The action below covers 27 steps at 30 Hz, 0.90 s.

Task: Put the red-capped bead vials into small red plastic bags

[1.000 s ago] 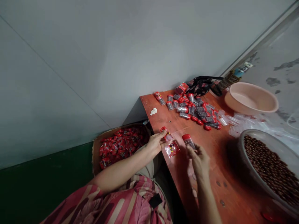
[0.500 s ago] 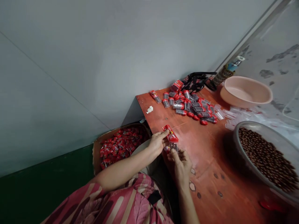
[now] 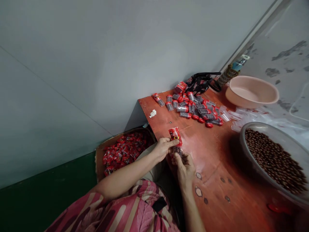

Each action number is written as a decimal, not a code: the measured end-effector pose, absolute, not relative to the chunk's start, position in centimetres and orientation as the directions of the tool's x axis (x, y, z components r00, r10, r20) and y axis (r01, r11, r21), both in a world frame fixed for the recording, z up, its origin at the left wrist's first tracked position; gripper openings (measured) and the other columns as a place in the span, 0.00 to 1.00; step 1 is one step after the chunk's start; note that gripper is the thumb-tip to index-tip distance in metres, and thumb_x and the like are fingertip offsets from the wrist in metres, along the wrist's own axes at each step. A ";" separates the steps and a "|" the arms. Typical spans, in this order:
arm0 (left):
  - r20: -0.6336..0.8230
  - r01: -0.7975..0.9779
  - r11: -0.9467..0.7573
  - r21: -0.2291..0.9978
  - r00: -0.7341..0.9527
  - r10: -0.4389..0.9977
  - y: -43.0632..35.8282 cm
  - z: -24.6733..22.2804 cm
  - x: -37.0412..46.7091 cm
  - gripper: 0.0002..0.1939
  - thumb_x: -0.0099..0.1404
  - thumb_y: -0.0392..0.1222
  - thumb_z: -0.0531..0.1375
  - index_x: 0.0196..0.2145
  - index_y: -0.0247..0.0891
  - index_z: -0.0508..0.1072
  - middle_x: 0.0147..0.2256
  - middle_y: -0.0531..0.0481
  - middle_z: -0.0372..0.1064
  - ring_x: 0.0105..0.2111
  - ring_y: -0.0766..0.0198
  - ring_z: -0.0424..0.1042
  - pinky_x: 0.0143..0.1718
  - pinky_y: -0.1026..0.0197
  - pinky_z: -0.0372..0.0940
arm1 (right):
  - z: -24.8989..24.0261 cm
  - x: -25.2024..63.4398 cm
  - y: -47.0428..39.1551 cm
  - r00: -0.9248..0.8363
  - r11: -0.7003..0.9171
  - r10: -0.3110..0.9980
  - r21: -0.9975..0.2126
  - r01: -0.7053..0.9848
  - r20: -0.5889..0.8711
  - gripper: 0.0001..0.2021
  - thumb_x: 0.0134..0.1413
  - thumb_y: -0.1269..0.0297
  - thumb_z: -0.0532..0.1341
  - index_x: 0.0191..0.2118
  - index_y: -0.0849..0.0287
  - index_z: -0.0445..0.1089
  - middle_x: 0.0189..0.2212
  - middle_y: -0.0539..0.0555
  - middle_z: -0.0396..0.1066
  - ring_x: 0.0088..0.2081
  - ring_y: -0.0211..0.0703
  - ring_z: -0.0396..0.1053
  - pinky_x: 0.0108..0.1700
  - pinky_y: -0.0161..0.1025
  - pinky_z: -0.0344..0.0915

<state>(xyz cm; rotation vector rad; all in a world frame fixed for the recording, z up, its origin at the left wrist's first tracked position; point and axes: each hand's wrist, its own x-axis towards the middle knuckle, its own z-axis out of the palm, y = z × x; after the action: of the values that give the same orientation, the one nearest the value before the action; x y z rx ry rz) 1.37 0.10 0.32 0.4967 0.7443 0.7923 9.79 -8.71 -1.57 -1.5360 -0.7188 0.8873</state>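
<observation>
My left hand (image 3: 166, 147) is closed on a red printed plastic packet (image 3: 174, 132), its thumb lying across the front. Directly below, a small clear tube of dark brown balls (image 3: 178, 149) sits pinched in my right hand (image 3: 185, 166). The tube's upper part meets the packet's lower end; how far it is inside I cannot tell. Both hands are over the left edge of the red table (image 3: 214, 151). Farther back on the table lies a pile of red-capped tubes (image 3: 193, 108) filled with dark balls, beside one wrapped tube (image 3: 158, 100).
To the right stands a large basin (image 3: 243, 141) of brown balls, with empty clear tubes (image 3: 238, 114) behind it. A pink basin (image 3: 252, 96), a dark patterned bag (image 3: 198, 84) and a bottle (image 3: 238, 66) are at the back. Below left, a carton (image 3: 100, 161) holds many red packets.
The packet has turned more upright, and my left thumb has shifted across it toward the tube. My right hand stays close below, slightly farther left. The view has shifted a little.
</observation>
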 end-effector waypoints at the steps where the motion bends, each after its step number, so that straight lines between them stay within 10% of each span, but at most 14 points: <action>1: -0.399 -0.433 0.613 0.661 0.489 0.776 0.1 0.4 1.3 0.18 0.42 0.45 0.69 0.24 0.27 0.71 0.21 0.48 0.69 0.20 0.69 0.67 0.24 0.66 0.61 | -1.6 9.9 -8.7 0.509 -0.144 0.848 -0.988 -0.052 -0.150 0.12 0.46 0.59 0.63 0.35 0.59 0.66 0.23 0.47 0.68 0.22 0.36 0.66 0.25 0.34 0.64; 16: -0.394 -0.287 0.559 0.778 0.471 0.789 -0.3 0.1 1.2 0.17 0.45 0.49 0.66 0.21 0.29 0.70 0.18 0.50 0.66 0.16 0.70 0.62 0.18 0.67 0.55 | -1.8 9.6 -8.2 0.443 -0.131 0.858 -0.945 -0.301 -0.260 0.12 0.44 0.58 0.64 0.31 0.59 0.64 0.17 0.45 0.66 0.16 0.33 0.61 0.20 0.31 0.60; 22: -0.399 -0.388 0.560 0.732 0.423 0.814 -0.8 0.2 1.5 0.15 0.45 0.45 0.67 0.23 0.28 0.71 0.19 0.50 0.66 0.19 0.70 0.65 0.20 0.68 0.59 | -1.4 9.8 -8.6 0.515 -0.141 0.847 -0.990 -0.028 -0.135 0.11 0.43 0.60 0.65 0.31 0.59 0.66 0.22 0.47 0.67 0.20 0.34 0.63 0.22 0.32 0.60; 27: -0.345 -0.359 0.654 0.666 0.629 0.697 -1.5 -0.2 1.0 0.18 0.50 0.48 0.64 0.26 0.27 0.72 0.19 0.49 0.66 0.13 0.68 0.63 0.14 0.64 0.60 | -1.8 9.6 -8.4 0.425 -0.111 0.865 -0.927 -0.359 -0.268 0.10 0.43 0.60 0.65 0.29 0.59 0.65 0.16 0.44 0.64 0.15 0.31 0.59 0.18 0.29 0.56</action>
<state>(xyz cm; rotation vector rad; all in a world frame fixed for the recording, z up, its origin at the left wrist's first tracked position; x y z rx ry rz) 1.01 -1.45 -0.19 0.5881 0.6327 0.6463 9.61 -8.41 -1.75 -1.2925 -0.5140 1.1166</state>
